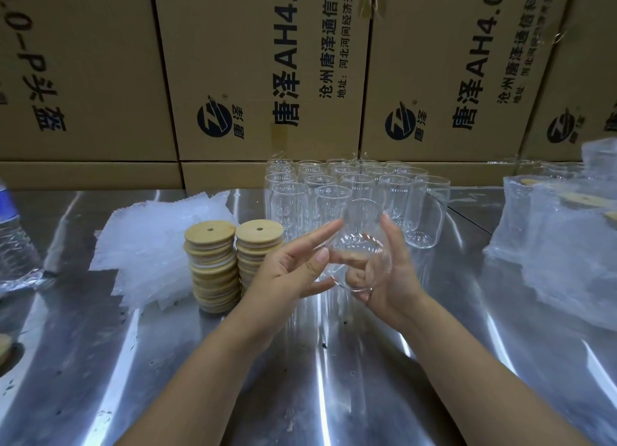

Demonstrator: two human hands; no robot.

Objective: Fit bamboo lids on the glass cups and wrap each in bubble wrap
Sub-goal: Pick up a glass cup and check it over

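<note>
Person at a shiny metal table (334, 378), both bare forearms reaching in from below. Right hand (397, 278) holds a clear glass cup (362, 245) lifted off the table and tilted, mouth toward the person; its fingers (362, 273) curl around the lower rim, thumb up along the far side. Left hand (293, 272) is beside the cup, fingers spread, index fingertip and thumb tip touching the glass, gripping nothing. No lid on the held cup.

Behind the hands: a cluster of empty glass cups (350, 191), upright, packed in rows against a wall of printed cardboard boxes (267, 71). Left of the hands: two stacks of round bamboo lids (230, 262), side by side and touching. Further left, a loose pile of bubble wrap sheets (150, 245), just beside the lids. At the right edge, wrapped cups (561, 231) heaped together. Far left, a plastic water bottle (13, 238).
</note>
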